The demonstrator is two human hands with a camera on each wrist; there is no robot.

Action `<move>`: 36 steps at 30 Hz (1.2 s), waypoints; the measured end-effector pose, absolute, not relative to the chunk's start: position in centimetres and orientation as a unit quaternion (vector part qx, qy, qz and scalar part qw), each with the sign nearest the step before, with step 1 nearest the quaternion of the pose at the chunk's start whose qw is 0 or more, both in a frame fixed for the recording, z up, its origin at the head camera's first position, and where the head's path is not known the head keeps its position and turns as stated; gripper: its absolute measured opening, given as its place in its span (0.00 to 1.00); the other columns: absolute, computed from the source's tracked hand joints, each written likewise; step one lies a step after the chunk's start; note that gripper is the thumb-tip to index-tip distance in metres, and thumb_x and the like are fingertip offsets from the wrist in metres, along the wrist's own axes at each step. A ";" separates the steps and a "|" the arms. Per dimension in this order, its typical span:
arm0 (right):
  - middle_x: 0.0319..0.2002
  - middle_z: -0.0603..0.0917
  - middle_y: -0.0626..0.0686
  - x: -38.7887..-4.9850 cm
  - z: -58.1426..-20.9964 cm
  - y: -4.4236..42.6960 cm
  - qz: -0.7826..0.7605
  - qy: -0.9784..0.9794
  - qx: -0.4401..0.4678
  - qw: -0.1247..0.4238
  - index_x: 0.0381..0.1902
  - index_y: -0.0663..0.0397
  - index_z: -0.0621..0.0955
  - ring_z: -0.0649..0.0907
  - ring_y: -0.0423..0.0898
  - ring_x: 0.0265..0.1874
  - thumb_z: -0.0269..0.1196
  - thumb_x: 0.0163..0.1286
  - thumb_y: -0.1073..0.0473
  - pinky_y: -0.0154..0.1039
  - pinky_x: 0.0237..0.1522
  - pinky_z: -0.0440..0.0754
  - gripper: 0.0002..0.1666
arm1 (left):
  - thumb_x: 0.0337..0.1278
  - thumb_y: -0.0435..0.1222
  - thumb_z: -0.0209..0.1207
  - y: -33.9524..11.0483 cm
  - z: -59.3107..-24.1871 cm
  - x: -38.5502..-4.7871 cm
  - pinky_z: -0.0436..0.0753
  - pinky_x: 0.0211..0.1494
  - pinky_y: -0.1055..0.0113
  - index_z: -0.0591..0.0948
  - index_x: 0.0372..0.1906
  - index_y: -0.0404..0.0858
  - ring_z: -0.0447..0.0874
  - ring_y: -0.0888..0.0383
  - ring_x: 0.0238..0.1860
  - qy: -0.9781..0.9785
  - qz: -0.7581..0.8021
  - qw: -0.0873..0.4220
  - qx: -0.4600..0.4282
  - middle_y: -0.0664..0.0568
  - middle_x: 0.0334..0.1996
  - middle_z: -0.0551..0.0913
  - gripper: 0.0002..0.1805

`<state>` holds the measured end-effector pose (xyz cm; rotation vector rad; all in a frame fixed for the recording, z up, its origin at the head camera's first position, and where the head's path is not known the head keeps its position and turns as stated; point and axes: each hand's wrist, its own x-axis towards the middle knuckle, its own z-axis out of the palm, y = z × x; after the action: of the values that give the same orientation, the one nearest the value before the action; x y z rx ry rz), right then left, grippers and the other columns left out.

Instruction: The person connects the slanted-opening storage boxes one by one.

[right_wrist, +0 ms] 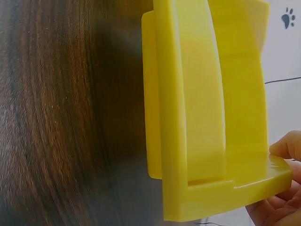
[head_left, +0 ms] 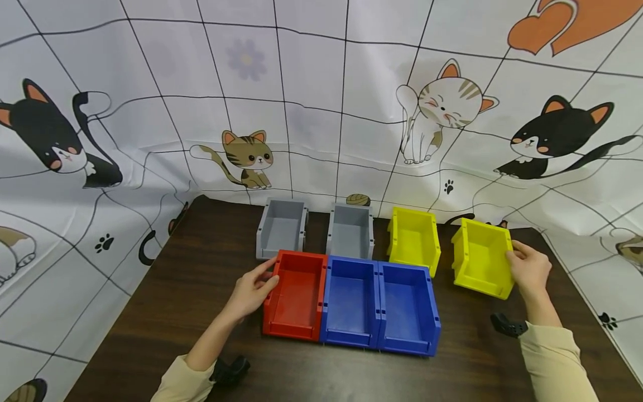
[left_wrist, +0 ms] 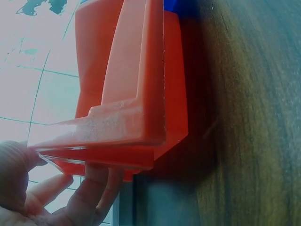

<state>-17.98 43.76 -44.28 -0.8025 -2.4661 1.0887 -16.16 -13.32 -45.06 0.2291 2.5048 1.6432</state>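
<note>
My left hand [head_left: 251, 290] pinches the left side wall of a red open-front bin [head_left: 296, 296], thumb over the rim and fingers outside. That bin stands against the left one of two joined blue bins [head_left: 351, 298]. Over on the right, my right hand [head_left: 529, 265] holds the right side wall of a yellow bin [head_left: 483, 257], thumb at the rim. The right wrist view shows this yellow bin [right_wrist: 202, 108] close up, over the dark tabletop; whether its base touches the wood I cannot tell. In the left wrist view, fingers [left_wrist: 89, 193] lie against the red bin [left_wrist: 122, 117].
Behind the front row stand two grey bins, the left one [head_left: 283, 226] and the right one [head_left: 350, 229], and a second yellow bin [head_left: 414, 240]. They rest on a dark wooden table [head_left: 201, 257]. A cat-print cloth [head_left: 311, 128] hangs behind its far edge.
</note>
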 end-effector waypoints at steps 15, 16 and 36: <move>0.49 0.77 0.74 -14.1 -41.5 42.5 0.374 -0.887 -0.237 0.129 0.63 0.67 0.69 0.74 0.27 0.18 0.53 0.69 0.60 0.26 0.19 0.76 0.27 | 0.63 0.32 0.56 -13.3 -45.4 -16.2 0.79 0.29 0.69 0.67 0.67 0.34 0.79 0.56 0.27 0.836 0.537 0.073 0.084 0.37 0.37 0.81 0.27; 0.49 0.77 0.75 -13.7 -41.0 42.1 0.371 -0.890 -0.232 0.126 0.63 0.67 0.69 0.74 0.27 0.18 0.53 0.70 0.60 0.26 0.19 0.76 0.27 | 0.63 0.32 0.56 -13.3 -45.4 -16.2 0.79 0.30 0.69 0.67 0.67 0.34 0.80 0.54 0.28 0.835 0.538 0.074 0.084 0.37 0.38 0.81 0.27; 0.25 0.74 0.25 -8.5 -38.1 37.3 0.357 -0.913 -0.112 0.163 0.57 0.71 0.74 0.78 0.32 0.18 0.58 0.68 0.62 0.27 0.18 0.77 0.23 | 0.62 0.33 0.57 -13.4 -45.8 -16.4 0.78 0.27 0.69 0.68 0.66 0.36 0.78 0.57 0.26 0.840 0.532 0.065 0.088 0.43 0.34 0.80 0.27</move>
<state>-8.48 37.29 -38.06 -0.3182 -2.6031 1.0195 -16.44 -13.42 -45.79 0.2644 2.5333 1.6054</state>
